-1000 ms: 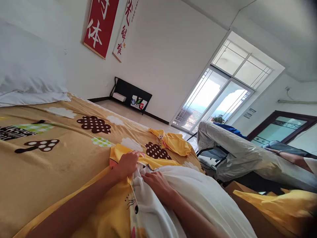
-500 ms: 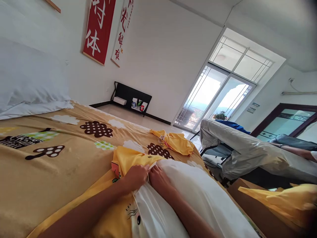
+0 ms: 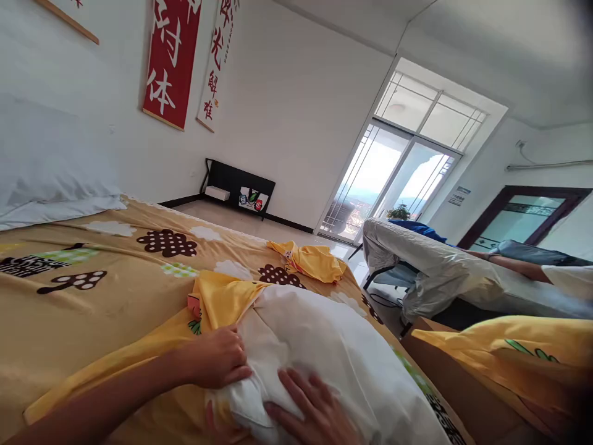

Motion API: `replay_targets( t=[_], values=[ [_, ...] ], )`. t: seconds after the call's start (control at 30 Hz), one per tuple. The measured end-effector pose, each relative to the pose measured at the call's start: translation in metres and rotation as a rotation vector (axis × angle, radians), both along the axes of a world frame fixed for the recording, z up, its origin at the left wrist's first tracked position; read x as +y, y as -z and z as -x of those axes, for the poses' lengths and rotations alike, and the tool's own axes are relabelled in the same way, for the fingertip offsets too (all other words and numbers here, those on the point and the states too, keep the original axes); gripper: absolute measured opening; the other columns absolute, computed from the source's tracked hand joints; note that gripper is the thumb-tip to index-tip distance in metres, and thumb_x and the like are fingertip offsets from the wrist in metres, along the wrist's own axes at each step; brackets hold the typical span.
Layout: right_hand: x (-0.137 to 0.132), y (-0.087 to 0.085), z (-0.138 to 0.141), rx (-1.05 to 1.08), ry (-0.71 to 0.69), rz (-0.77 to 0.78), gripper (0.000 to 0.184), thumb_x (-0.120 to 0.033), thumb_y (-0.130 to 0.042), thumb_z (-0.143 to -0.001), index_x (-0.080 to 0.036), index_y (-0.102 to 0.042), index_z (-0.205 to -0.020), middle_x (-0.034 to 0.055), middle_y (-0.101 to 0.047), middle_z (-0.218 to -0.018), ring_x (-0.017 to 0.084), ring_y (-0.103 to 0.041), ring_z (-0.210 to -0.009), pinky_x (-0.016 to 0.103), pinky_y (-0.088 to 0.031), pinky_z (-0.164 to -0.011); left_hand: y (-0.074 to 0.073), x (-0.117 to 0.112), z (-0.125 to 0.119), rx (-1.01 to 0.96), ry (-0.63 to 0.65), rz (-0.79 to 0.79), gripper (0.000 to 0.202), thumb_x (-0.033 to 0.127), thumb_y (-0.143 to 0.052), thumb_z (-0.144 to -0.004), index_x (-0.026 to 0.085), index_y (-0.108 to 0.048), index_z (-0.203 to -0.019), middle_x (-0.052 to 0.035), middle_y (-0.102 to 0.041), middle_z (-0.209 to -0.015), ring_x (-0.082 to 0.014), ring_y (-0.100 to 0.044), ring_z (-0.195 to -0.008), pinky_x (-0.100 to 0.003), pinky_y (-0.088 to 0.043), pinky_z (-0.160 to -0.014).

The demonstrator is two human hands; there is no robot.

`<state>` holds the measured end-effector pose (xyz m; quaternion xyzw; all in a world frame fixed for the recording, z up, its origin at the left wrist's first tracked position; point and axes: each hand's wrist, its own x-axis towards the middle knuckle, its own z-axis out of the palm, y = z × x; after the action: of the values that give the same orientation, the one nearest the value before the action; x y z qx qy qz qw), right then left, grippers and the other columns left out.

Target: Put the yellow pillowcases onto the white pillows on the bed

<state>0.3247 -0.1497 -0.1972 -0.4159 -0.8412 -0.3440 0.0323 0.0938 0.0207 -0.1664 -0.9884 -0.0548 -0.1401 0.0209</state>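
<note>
A white pillow (image 3: pixel 352 346) lies on the bed, partly inside a yellow pillowcase (image 3: pixel 222 296) with a printed pattern. My left hand (image 3: pixel 220 358) is closed on the edge of the pillowcase, where the yellow cloth meets the white pillow. Just to its right, my right hand (image 3: pixel 317 408) rests on the pillow with its fingers spread. The lower part of that hand is cut off by the frame's bottom edge. Much of the pillowcase lies behind my left forearm.
Another yellow cloth piece (image 3: pixel 315 261) lies farther back on the patterned bedsheet (image 3: pixel 115 315). White pillows (image 3: pixel 55 161) stand at the left. A yellow item (image 3: pixel 523 346) sits over a cardboard box (image 3: pixel 445 358) at right. Behind it, another person's arm (image 3: pixel 519 267) reaches over a plastic-covered object (image 3: pixel 426 259).
My left hand has come nearer and left along the pillowcase edge. My right hand has moved from beside it toward me and opened flat on the pillow. The view has shifted slightly right.
</note>
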Motion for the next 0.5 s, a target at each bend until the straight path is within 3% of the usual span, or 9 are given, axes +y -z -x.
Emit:
replay_targets(
  t=[0.1, 0.17, 0.27, 0.37, 0.5],
  values=[
    [0.030, -0.024, 0.007, 0.047, 0.145, 0.131, 0.045, -0.030, -0.050, -0.094, -0.045, -0.044, -0.136, 0.0044, -0.062, -0.122, 0.020, -0.062, -0.095, 0.035, -0.048, -0.082, 0.012, 0.004, 0.021, -0.003, -0.160, -0.054, 0.047, 0.035, -0.048, -0.094, 0.016, -0.063, -0.054, -0.0049, -0.062, -0.051, -0.0188, -0.055, -0.056, -0.031, -0.038, -0.064],
    [0.054, -0.039, 0.016, 0.076, 0.236, 0.251, 0.049, -0.025, -0.050, -0.092, -0.046, -0.043, -0.136, 0.0043, -0.063, -0.110, 0.021, -0.060, -0.091, 0.032, -0.047, -0.077, 0.008, 0.005, 0.033, -0.002, -0.210, -0.123, 0.052, 0.033, -0.042, -0.096, 0.015, -0.061, -0.051, -0.0072, -0.060, -0.048, -0.0208, -0.054, -0.056, -0.032, -0.036, -0.062],
    [0.091, -0.063, 0.031, 0.107, 0.291, 0.423, 0.049, -0.020, -0.046, -0.093, -0.046, -0.046, -0.133, 0.0043, -0.061, -0.102, 0.020, -0.059, -0.092, 0.029, -0.046, -0.074, -0.021, -0.009, 0.037, 0.017, -0.135, -0.063, 0.054, 0.032, -0.036, -0.098, 0.015, -0.059, -0.052, -0.0059, -0.060, -0.051, -0.0180, -0.053, -0.056, -0.030, -0.036, -0.063],
    [0.120, -0.084, 0.045, 0.125, 0.277, 0.441, 0.045, -0.016, -0.041, -0.092, -0.040, -0.054, -0.129, 0.0061, -0.060, -0.101, 0.020, -0.058, -0.091, 0.028, -0.044, -0.073, -0.060, -0.042, 0.016, 0.060, -0.049, 0.075, 0.044, 0.041, -0.047, -0.092, 0.017, -0.060, -0.058, -0.0026, -0.061, -0.055, -0.0152, -0.052, -0.055, -0.028, -0.035, -0.058],
    [0.131, -0.084, 0.055, 0.396, 0.185, 0.434, 0.036, -0.014, -0.049, -0.084, -0.030, -0.068, -0.110, 0.0034, -0.061, -0.088, 0.017, -0.058, -0.081, 0.027, -0.042, -0.070, -0.090, -0.081, -0.026, 0.134, -0.011, 0.058, 0.038, 0.047, -0.060, -0.081, 0.017, -0.062, -0.059, -0.0031, -0.060, -0.052, -0.0168, -0.053, -0.050, -0.028, -0.034, -0.051]
  ],
)
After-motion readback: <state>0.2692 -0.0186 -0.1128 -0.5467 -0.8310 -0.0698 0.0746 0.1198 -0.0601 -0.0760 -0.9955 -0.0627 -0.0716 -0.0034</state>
